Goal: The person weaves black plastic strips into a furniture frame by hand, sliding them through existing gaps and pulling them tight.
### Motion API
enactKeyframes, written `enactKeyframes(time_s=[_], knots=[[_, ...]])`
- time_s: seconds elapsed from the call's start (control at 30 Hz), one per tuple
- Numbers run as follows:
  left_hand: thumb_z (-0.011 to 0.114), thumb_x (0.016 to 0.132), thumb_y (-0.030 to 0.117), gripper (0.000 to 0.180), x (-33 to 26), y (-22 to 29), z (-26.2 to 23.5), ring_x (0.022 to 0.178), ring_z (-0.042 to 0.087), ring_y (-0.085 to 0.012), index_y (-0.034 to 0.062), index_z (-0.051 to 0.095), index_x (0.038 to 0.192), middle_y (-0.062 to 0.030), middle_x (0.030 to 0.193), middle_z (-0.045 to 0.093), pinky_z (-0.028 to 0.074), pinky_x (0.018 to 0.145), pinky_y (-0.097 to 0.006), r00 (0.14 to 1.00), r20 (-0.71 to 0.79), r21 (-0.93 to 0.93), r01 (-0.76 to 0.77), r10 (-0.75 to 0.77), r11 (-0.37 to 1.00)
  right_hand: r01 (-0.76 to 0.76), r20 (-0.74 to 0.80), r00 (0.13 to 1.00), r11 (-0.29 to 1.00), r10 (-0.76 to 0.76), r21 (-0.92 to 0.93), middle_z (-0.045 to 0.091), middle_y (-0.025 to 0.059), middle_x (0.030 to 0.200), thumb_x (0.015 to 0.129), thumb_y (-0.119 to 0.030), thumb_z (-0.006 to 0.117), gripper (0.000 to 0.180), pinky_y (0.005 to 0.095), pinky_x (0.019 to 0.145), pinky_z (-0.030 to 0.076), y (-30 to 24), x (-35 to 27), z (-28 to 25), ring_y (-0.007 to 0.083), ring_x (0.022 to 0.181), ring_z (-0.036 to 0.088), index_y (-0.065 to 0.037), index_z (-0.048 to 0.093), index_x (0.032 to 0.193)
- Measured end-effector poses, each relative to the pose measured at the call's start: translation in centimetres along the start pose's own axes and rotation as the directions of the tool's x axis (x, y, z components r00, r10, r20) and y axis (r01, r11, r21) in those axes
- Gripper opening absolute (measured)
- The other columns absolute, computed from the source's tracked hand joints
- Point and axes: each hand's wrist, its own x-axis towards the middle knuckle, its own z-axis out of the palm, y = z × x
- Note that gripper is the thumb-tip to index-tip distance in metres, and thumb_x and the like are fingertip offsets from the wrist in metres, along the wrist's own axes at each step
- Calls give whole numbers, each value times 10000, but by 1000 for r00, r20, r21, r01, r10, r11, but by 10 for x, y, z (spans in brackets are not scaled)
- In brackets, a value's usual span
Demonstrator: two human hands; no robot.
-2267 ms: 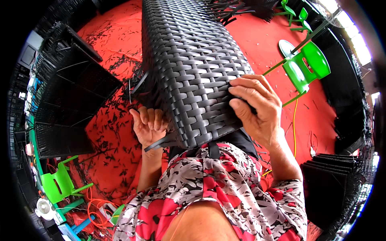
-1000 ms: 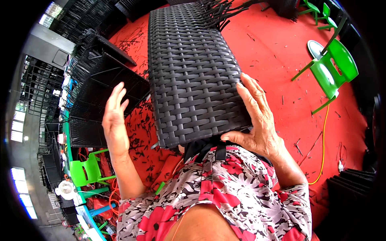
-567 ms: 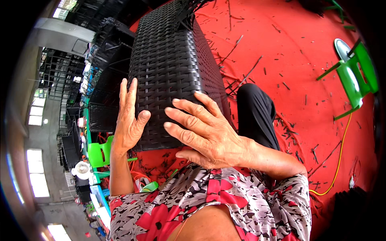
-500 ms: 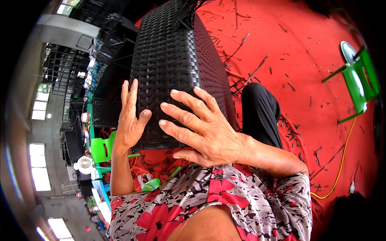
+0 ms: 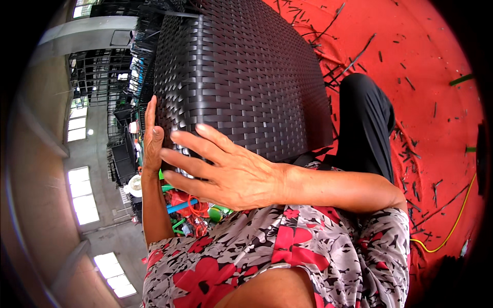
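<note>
A large piece of black woven rattan furniture point(image 5: 257, 87) stands in front of me, its rounded corner edge running away from me. My left hand point(image 5: 153, 138) lies along its left side, fingers stretched out and thumb raised. Over the near end of the corner, my right hand point(image 5: 226, 172) spreads its fingers, palm toward the weave. Whether the right palm presses on the weave or hovers just off it, I cannot tell. Neither hand holds anything. At the far top, loose black strips point(image 5: 179, 13) stick out of the weave.
Red cloth point(image 5: 426, 97) covers the floor, scattered with black strip offcuts point(image 5: 359, 54). A yellow cord point(image 5: 454, 210) curves at the right. My bent knee point(image 5: 364, 102) stands beside the furniture. Past my left arm are a white fan point(image 5: 134, 186) and cluttered goods.
The woven piece has turned, so more of its right face shows and its corner sits farther left. Both hands have shifted left with it, still open.
</note>
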Motion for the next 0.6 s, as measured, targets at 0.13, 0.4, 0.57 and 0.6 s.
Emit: enactKeyframes(time_s=[0.13, 0.4, 0.57, 0.6], knots=[[496, 858, 633, 922, 7, -40, -53, 1269, 425, -264, 43, 150, 1477, -153, 1443, 334, 380, 1048, -399, 992, 54, 75, -113, 110, 991, -15, 112, 994, 998, 8, 56, 357, 183, 1439, 763, -228, 622, 624, 479, 1118, 219, -3, -21, 7, 330, 1369, 281, -14, 432, 1317], [468, 876, 625, 910, 5, -53, -58, 1330, 354, -251, 45, 122, 1485, -133, 1495, 255, 321, 1087, -408, 999, -19, 89, -28, 29, 996, -222, 286, 941, 969, 183, 110, 328, 162, 1461, 829, -344, 626, 684, 543, 1087, 230, 18, -47, 10, 338, 1381, 254, -6, 376, 1368], [443, 900, 603, 863, 7, -76, -75, 1330, 355, -238, 34, 152, 1480, -131, 1477, 299, 303, 1095, -398, 1000, -18, 123, -6, 9, 992, -257, 349, 911, 964, 217, 70, 352, 146, 1449, 824, -346, 634, 624, 537, 1068, 263, 33, -60, 12, 327, 1363, 286, -28, 445, 1326], [416, 881, 650, 909, 5, -87, -87, 1371, 270, -255, 11, 163, 1475, -153, 1499, 253, 207, 1118, -376, 999, -38, 219, -4, 13, 976, -257, 360, 908, 963, 214, 75, 354, 146, 1447, 824, -343, 635, 614, 536, 1066, 267, 34, -61, 13, 327, 1361, 290, -32, 452, 1321]])
